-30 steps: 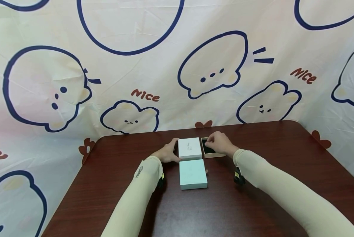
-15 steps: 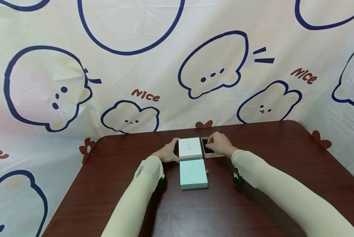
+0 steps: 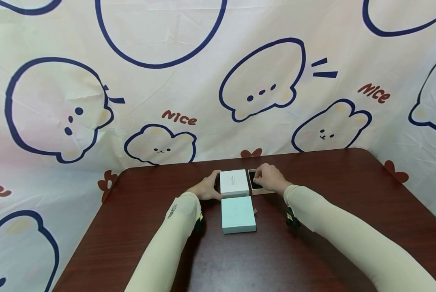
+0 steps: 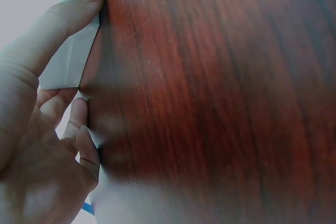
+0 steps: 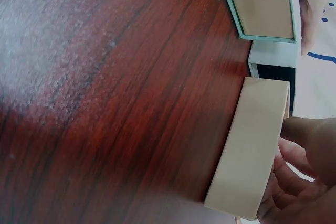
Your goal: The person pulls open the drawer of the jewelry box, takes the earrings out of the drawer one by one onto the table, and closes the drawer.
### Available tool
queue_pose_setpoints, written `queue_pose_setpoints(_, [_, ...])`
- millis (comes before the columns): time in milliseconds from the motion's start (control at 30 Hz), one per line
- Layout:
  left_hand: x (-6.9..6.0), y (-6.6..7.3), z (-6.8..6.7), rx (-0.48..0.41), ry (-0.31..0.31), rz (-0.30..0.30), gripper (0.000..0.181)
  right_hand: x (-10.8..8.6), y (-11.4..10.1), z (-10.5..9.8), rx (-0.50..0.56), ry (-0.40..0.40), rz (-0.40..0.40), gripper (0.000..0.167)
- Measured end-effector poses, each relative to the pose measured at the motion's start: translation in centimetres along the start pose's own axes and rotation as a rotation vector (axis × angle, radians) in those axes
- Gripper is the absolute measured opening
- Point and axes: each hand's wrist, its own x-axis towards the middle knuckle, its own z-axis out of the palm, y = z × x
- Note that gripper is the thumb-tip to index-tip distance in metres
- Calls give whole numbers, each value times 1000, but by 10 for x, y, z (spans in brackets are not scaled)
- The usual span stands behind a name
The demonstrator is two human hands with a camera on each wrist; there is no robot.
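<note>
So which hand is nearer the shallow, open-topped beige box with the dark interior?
Right. The right hand is at the beige box, partly over its dark interior; the left hand is at the opposite side of the square white box.

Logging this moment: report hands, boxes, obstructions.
Left hand grips white box. Right hand at open beige tray, grip unclear. Teal box close, near side of white box; apparently blocking neither hand.
</note>
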Motion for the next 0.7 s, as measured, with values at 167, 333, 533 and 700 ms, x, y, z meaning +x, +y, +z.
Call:
queue_pose_setpoints(167, [0, 0, 0, -4, -1, -3, 97, 0, -1, -1, -3, 5, -6, 13])
queue_pose_setpoints(333, [0, 1, 2, -6, 2, -29, 100, 0, -2, -3, -16, 15, -14, 13])
queue_pose_setpoints(533, [0, 2, 2, -10, 2, -47, 101, 0, -2, -4, -33, 27, -24, 13])
queue_pose_setpoints(700, [0, 3, 2, -14, 4, -46, 101, 0, -2, -5, -26, 33, -25, 15])
